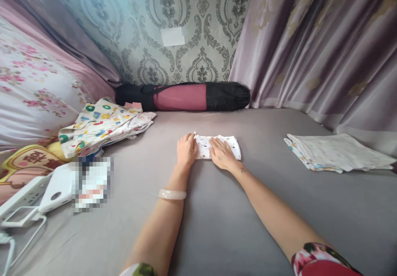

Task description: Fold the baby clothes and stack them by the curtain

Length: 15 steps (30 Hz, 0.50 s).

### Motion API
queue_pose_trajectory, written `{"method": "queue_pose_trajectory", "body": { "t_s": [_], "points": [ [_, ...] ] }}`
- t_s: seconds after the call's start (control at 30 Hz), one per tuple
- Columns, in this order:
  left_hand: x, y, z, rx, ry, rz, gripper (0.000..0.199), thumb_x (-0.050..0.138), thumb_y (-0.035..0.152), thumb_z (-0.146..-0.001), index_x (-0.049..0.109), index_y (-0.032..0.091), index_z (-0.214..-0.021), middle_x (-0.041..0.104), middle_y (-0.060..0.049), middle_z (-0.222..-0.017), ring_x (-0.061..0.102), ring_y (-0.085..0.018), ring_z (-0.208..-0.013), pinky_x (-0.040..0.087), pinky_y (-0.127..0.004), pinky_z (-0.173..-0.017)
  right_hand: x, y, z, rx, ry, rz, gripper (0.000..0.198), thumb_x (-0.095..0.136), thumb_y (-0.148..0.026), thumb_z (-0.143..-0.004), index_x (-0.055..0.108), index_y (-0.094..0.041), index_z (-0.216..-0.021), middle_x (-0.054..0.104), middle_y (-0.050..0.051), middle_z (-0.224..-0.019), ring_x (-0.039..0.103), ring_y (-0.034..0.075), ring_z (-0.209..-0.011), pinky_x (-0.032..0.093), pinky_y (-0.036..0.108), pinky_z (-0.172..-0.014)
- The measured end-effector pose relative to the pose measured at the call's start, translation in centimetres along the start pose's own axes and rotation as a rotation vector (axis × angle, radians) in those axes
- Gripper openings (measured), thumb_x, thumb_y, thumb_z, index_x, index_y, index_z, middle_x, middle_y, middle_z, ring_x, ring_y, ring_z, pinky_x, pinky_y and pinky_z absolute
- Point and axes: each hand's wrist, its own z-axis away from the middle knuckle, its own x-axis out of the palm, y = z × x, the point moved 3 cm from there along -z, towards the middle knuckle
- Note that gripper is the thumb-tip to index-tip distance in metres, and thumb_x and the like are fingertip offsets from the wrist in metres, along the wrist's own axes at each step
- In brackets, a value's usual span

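Observation:
A small white cloth [204,152] with a fine print lies folded into a rectangle on the grey bed sheet [211,210]. At the cloth's left end is my left hand [187,148], its fingers bent and drawn together over the edge; the fingertips are partly hidden. My right hand [222,153] rests flat on the middle of the cloth, fingers stretched out. A pale bangle [172,194] circles my left wrist.
Folded cloths [338,150] are stacked at the right. Printed clothes [102,123] lie in a pile at the left, near a white power strip [26,195], a white box-shaped device [58,187] and cables. A black and pink rolled bag [180,97] lies along the wall.

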Motion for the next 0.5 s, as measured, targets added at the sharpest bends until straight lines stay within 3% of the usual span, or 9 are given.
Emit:
{"method": "queue_pose_trajectory", "body": {
  "t_s": [0.13,0.3,0.4,0.5],
  "points": [
    [-1.0,-1.9,0.3,-0.199,-0.018,-0.083,0.029,0.048,0.023,-0.089,0.069,0.023,-0.109,0.06,-0.012,-0.123,0.049,-0.032,-0.114,0.04,-0.044,-0.091,-0.9,-1.3,-0.9,0.009,0.013,-0.002,0.046,0.024,-0.028,-0.099,0.047,-0.014,-0.136,0.045,0.013,-0.146,0.034,0.023,-0.138,0.017,0.049,-0.115],
    [-0.6,-3.1,0.1,-0.329,-0.042,-0.012,0.028,0.051,0.028,-0.088,0.072,0.024,-0.106,0.062,-0.012,-0.119,0.049,-0.033,-0.11,0.039,-0.044,-0.091,0.0,-3.1,-2.0,0.021,0.008,-0.016,0.053,0.022,-0.033,-0.099,0.038,-0.011,-0.145,0.034,0.012,-0.154,0.025,0.025,-0.143,0.015,0.048,-0.116],
    [-0.4,-4.3,-0.4,-0.403,0.029,0.073,0.029,0.051,0.028,-0.087,0.073,0.023,-0.104,0.065,-0.013,-0.111,0.053,-0.031,-0.106,0.04,-0.043,-0.092,0.9,-3.5,-2.0,0.003,0.045,-0.003,0.054,0.023,-0.034,-0.099,0.038,-0.009,-0.145,0.036,0.012,-0.152,0.027,0.026,-0.143,0.015,0.047,-0.117],
    [-0.6,-5.9,-0.7,-0.477,0.189,0.203,0.03,0.047,0.027,-0.087,0.074,0.02,-0.097,0.067,-0.012,-0.096,0.057,-0.026,-0.095,0.042,-0.041,-0.09,1.4,-3.4,-1.8,-0.016,0.08,0.021,0.053,0.025,-0.032,-0.098,0.04,-0.009,-0.144,0.039,0.011,-0.151,0.028,0.025,-0.142,0.014,0.046,-0.117]
  ]
}}
